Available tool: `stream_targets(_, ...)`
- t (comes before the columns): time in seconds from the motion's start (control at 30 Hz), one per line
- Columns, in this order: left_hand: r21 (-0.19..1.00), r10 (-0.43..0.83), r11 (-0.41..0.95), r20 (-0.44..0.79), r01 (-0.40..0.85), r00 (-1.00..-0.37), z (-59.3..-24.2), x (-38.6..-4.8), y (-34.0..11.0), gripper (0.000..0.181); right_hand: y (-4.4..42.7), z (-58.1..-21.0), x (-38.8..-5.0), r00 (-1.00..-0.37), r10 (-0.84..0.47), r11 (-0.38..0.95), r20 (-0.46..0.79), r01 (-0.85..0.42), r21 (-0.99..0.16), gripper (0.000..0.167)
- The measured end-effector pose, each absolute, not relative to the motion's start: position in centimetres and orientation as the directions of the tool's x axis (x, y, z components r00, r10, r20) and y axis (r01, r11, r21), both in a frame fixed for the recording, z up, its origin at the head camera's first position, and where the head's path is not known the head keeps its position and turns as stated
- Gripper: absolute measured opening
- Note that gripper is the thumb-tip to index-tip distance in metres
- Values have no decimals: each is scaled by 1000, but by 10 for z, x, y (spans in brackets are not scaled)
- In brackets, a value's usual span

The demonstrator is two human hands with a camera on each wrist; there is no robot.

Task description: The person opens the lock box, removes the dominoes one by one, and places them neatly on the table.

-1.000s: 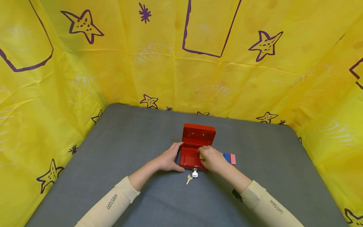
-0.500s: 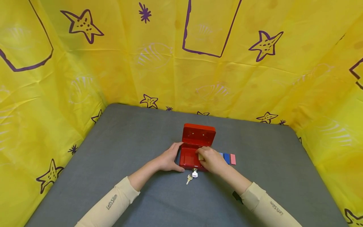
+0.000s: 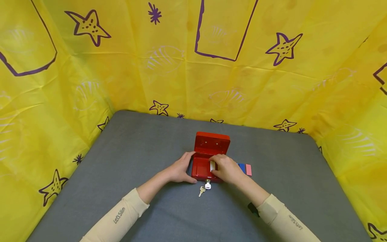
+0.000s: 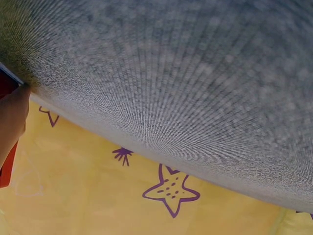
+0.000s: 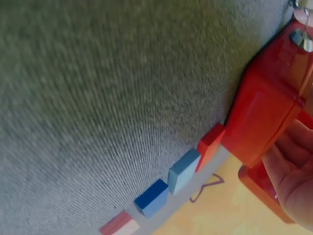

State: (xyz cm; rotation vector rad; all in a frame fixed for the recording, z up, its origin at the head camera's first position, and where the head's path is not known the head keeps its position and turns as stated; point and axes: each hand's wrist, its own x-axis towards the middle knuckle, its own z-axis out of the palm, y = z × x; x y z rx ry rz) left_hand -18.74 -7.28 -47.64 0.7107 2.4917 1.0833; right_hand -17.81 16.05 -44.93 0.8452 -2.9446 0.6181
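A small red cash box point(image 3: 199, 166) stands on the grey table with its lid point(image 3: 211, 144) raised at the back. My left hand point(image 3: 180, 169) grips the box's left side, thumb at the front corner and fingers at the back one. Inside the box, toward its right side, my right hand point(image 3: 227, 169) pinches a pale, whitish block point(image 3: 212, 166) between fingers and thumb; the block's right part is hidden. A key point(image 3: 207, 185) sits in the front lock, and a second key point(image 3: 202, 191) hangs beside it on the table.
Right of the box, in the right wrist view, stand a red block point(image 5: 210, 145), a light blue block point(image 5: 184, 171), a blue block point(image 5: 152, 198) and a pink block point(image 5: 119, 225). Yellow cloth point(image 3: 169, 84) with starfish drawings surrounds the table point(image 3: 145, 141).
The pale block in my right hand has turned so that more of its whitish face shows. My right hand has shifted only slightly; the left hand and box have stayed put.
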Motion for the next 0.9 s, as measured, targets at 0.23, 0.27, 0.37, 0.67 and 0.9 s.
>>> stream_targets(0.23, 748, 565, 584, -93, 317, -820, -478, -188, -73, 101, 161, -445, -180, -870, -491, 800, 48, -472, -370, 43)
stream_targets(0.27, 747, 565, 584, -92, 318, -820, -478, -188, -73, 101, 161, -445, -180, -871, -490, 803, 41, -470, -367, 43)
stream_targets(0.37, 744, 566, 585, -92, 322, -819, -479, -188, -73, 101, 161, -445, -180, -873, -487, 811, 19, -460, -361, 45)
stream_targets(0.67, 742, 576, 573, -62, 349, -815, -480, -190, -73, 104, 161, -449, -179, -872, -489, 821, 19, -467, -328, 43)
stream_targets(0.9, 729, 583, 581, -62, 362, -810, -482, -190, -73, 103, 163, -451, -179, -863, -502, 806, 51, -489, -333, 40)
